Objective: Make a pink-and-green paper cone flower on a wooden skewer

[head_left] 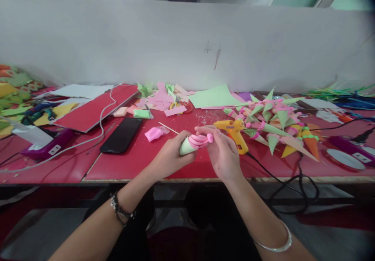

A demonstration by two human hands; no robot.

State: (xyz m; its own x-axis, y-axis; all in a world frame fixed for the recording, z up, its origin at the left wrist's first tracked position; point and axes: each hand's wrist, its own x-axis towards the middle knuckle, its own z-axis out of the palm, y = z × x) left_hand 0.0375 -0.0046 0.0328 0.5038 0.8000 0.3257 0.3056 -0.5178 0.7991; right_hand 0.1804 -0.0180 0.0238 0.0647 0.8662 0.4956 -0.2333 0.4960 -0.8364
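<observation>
Wrapped in my left hand [175, 151] is a pale green paper cone [186, 146] topped with layered pink strips [198, 141]. A small pink clay ball [210, 137] sits at the right end of the strips. My right hand [224, 151] is beside that end, its fingers curved around the ball and seeming to touch it; whether they grip it I cannot tell. Just behind my right hand lies a yellow glue gun [234, 132]. A packet of pink clay [156, 133] and a thin wooden stick [168, 127] rest on the table left of my hands.
A black phone [121, 135] lies at left, near a white cable [101, 116] and a red board [98, 110]. Finished paper cones [272, 116] are piled at right. Paper scraps [161, 97] and green sheets [212, 96] line the wall. Purple power strips [48, 146] stand at both sides.
</observation>
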